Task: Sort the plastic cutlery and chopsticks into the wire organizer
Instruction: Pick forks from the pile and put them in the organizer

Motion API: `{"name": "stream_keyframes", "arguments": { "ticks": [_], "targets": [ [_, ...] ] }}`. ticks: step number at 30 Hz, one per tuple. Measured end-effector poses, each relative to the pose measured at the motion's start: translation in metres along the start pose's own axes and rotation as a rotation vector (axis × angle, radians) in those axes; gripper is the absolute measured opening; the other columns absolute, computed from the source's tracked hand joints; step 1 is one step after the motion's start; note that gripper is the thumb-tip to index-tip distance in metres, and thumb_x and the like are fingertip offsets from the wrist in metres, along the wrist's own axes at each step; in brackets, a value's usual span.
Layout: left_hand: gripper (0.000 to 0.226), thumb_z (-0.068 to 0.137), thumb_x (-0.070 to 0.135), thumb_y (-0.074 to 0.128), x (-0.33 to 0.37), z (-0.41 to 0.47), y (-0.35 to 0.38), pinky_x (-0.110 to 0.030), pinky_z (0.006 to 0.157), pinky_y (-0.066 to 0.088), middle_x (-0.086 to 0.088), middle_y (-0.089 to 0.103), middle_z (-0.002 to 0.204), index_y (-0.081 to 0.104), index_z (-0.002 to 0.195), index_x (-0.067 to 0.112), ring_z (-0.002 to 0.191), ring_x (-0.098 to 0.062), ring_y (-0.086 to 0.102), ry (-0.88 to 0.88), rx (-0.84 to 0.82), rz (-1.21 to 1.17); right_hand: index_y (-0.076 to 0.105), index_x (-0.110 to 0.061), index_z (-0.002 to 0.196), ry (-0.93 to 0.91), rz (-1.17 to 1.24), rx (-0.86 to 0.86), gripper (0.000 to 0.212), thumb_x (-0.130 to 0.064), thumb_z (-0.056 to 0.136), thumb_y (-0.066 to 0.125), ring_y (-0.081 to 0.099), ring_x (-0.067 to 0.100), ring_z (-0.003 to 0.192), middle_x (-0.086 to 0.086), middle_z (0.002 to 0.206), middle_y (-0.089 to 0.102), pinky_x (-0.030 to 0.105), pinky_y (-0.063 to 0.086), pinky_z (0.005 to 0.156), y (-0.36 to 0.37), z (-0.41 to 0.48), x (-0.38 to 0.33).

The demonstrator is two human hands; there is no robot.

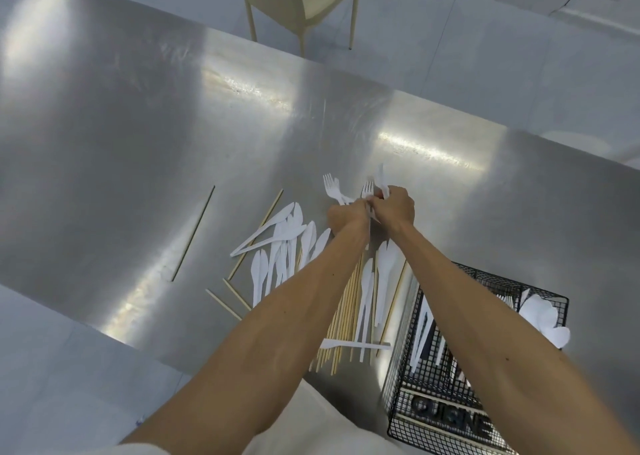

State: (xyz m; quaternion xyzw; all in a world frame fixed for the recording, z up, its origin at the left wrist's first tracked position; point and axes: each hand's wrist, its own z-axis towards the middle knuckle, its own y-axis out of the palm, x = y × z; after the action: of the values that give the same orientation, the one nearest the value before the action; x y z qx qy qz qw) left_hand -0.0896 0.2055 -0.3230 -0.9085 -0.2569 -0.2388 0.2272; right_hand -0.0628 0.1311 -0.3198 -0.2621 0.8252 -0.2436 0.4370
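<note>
as left hand meets right hand, clenching forks

left hand, right hand, gripping forks

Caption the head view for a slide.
Left hand and right hand bunch plastic forks near scattered knives and chopsticks beside the wire organizer.

Lower right of the frame: a nameplate on the front wall of the black wire organizer carries dark raised capitals, only partly legible, reading roughly "QU…NE". No other text is readable.
</note>
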Motion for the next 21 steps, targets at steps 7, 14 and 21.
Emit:
{"name": "stream_keyframes", "arguments": {
  "ticks": [7, 14, 21],
  "targets": [
    [0.013, 0.094, 0.029, 0.06, -0.012, -0.011, -0.02, -0.023, 0.057, 0.047, -0.003, 0.066, 0.085, 0.061, 0.096, 0.016, 0.076, -0.019, 0.066, 0.286, -0.099, 0.122, 0.048, -0.007, 0.128, 0.052, 0.094, 0.193, 0.034, -0.032, 0.106, 0.043, 0.063, 0.026, 0.087, 0.001, 0.091, 0.062, 0.033, 0.045, 0.071, -0.019, -0.021, 0.006],
    [0.024, 0.092, 0.033, 0.053, -0.045, -0.034, -0.047, -0.035, 0.068, 0.051, -0.004, 0.065, 0.091, 0.061, 0.103, 0.013, 0.077, -0.02, 0.059, 0.515, -0.221, 0.427, 0.043, -0.008, 0.134, 0.085, 0.166, 0.087, 0.033, -0.026, 0.107, 0.038, 0.066, 0.031, 0.095, 0.013, 0.115, 0.065, 0.042, 0.053, 0.076, -0.03, -0.068, 0.042],
    [0.014, 0.098, 0.018, 0.049, -0.079, -0.074, -0.059, -0.031, 0.068, 0.055, -0.002, 0.065, 0.091, 0.062, 0.101, 0.012, 0.082, -0.02, 0.063, 0.615, -0.415, 0.413, 0.063, -0.012, 0.09, 0.113, 0.502, 0.035, 0.011, -0.01, 0.099, 0.058, 0.07, 0.018, 0.069, 0.002, 0.082, 0.068, 0.023, 0.049, 0.054, -0.041, -0.118, 0.073]
  ]
}}
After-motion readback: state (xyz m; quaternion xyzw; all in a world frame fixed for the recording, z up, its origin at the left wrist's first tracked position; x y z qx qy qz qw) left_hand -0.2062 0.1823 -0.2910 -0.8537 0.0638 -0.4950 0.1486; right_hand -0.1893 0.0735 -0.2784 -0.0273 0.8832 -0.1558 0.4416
